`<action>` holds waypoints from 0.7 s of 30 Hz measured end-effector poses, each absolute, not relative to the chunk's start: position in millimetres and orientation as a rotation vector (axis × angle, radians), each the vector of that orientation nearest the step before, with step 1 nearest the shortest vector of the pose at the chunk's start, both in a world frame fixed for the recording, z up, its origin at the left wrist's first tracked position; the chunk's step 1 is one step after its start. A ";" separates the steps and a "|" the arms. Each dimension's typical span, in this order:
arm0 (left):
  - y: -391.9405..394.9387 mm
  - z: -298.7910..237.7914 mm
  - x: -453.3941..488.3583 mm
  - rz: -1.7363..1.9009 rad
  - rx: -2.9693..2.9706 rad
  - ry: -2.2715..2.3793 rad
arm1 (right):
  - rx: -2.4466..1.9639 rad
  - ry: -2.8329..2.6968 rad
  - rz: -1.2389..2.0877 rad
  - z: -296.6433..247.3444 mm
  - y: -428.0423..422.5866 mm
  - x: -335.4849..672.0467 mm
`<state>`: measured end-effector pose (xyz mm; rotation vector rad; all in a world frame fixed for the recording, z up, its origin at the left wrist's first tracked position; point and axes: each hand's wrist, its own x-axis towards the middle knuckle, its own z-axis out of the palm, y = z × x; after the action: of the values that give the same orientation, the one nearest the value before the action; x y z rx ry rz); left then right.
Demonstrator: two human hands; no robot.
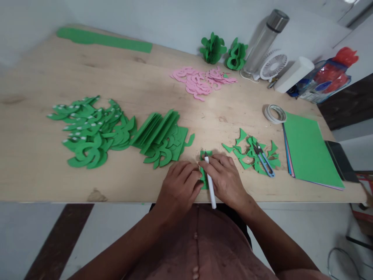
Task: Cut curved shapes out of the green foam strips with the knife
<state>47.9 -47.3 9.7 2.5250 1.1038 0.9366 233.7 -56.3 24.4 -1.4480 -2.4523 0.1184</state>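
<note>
Head view: gripping slim white dark-tipped pen (211, 190) in right hand (229, 181), fingers curled nearly closed, tip towards tabletop's (35, 147) far edge. Holding left hand (181, 182) half-curled, fingertips at left side of small green foam-like strip (204, 185), near middle of near edge; can't tell if pinching it.

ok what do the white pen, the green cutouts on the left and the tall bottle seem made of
White pen: probably plastic, with a smooth, even barrel. Green cutouts: matte foam sheet or thick paper, judging by their flat colour and clean edges. Tall bottle: glass or clear plastic, its body see-through; the shiny silver cap suggests metal.
</note>
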 end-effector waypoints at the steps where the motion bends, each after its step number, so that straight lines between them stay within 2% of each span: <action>1: -47.3 9.6 47.8 0.940 2.529 1.104 | -1.446 -2.451 0.117 24.3 -56.5 233.6; 21: -42.7 12.2 44.7 0.844 2.636 1.078 | -1.460 -2.428 0.116 22.2 -57.2 234.1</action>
<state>44.7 -42.7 12.2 2.6362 1.0775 0.8436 234.1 -57.2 22.2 -1.4603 -2.4281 0.1157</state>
